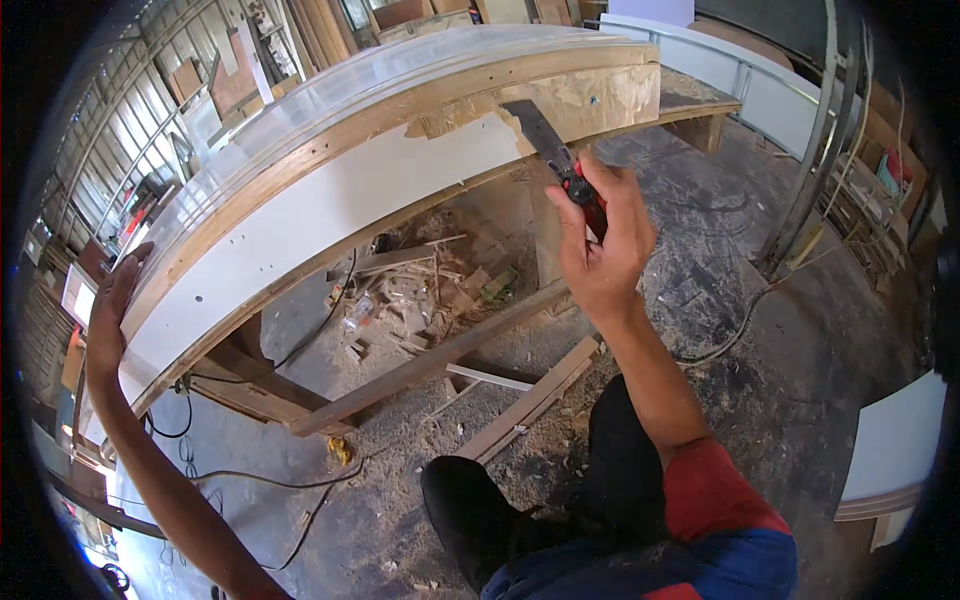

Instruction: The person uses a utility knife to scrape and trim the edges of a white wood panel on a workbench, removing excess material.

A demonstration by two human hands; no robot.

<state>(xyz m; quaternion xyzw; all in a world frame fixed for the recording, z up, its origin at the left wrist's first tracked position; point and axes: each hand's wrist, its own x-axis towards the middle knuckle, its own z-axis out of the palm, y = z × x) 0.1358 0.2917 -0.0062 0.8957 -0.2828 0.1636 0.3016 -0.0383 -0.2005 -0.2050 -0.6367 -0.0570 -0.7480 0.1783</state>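
My right hand (612, 225) grips the red and black handle of a flat, dark-bladed scraper (543, 132). The blade lies against the front side of a wooden workbench (590, 95), just right of where a white facing sheet (340, 195) ends in a ragged edge. Rough bare wood shows to the right of that edge and in a torn patch above it. At the bench's left end, my left hand (112, 310) rests on the top edge with its fingers stretched out and holds nothing.
Wood offcuts and scraps (410, 300) lie in a heap under the bench. A wooden crossbar (440, 360) runs low in front of it, near loose strips (535, 400). Cables (260, 480) trail over the dusty floor. A metal post (815, 150) stands on the right, above a white panel (893, 440).
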